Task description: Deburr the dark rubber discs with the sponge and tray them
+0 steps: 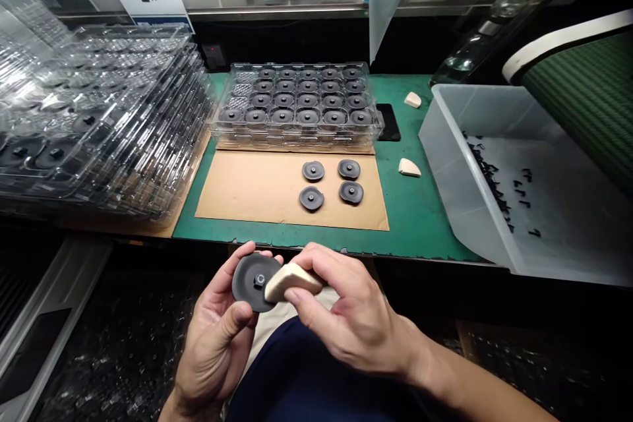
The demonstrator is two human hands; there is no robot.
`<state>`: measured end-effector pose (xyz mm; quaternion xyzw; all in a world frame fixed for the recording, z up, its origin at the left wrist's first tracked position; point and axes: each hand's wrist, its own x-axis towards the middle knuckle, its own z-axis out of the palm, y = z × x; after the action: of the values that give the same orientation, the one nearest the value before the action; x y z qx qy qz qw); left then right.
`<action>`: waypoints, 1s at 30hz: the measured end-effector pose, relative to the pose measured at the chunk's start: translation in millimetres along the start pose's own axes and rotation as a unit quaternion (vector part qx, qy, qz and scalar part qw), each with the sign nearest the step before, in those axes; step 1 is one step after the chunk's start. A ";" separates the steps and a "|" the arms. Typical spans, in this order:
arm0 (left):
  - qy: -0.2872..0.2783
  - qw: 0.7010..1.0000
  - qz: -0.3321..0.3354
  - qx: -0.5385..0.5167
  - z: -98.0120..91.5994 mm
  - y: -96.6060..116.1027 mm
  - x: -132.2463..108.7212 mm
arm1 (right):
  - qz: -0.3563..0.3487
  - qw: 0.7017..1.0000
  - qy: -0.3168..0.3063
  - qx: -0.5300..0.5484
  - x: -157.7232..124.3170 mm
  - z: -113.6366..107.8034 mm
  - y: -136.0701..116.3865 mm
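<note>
My left hand [215, 336] is closed on a round black rubber disc [248, 277] with a small hub in its middle, held up over my lap. My right hand [346, 310] pinches a cream wedge-shaped block [291, 279] whose tip rests against the disc near the hub. Several more black discs [330, 181] lie on a brown cardboard sheet [247, 188] on the green mat [420, 211]. Behind them a clear plastic tray [297, 102] holds rows of the same discs.
A tall stack of clear blister trays [99, 112] fills the left of the bench. A translucent bin [524, 178] with small black bits stands at the right. Two cream wedges [409, 167] [413, 99] lie on the mat. Signs hang on the back wall.
</note>
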<state>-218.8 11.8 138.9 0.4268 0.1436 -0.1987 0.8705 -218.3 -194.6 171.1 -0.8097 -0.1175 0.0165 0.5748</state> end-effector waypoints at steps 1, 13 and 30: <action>0.004 1.000 -0.007 -0.004 0.1 -0.8 -0.8 | -0.019 0.999 0.013 -0.038 -0.6 -0.3 -0.3; 0.086 0.994 -0.063 -0.005 22.6 5.9 -3.0 | -0.069 0.981 -0.019 -0.179 2.0 -2.4 5.7; 0.047 0.995 -0.089 0.010 13.5 9.0 1.9 | -0.031 0.976 -0.039 -0.210 -6.5 -1.1 1.6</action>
<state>-211.8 5.5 152.2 0.4298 0.2199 -0.2567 0.8373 -224.2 -197.5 169.3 -0.9070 -0.1659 0.0049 0.3871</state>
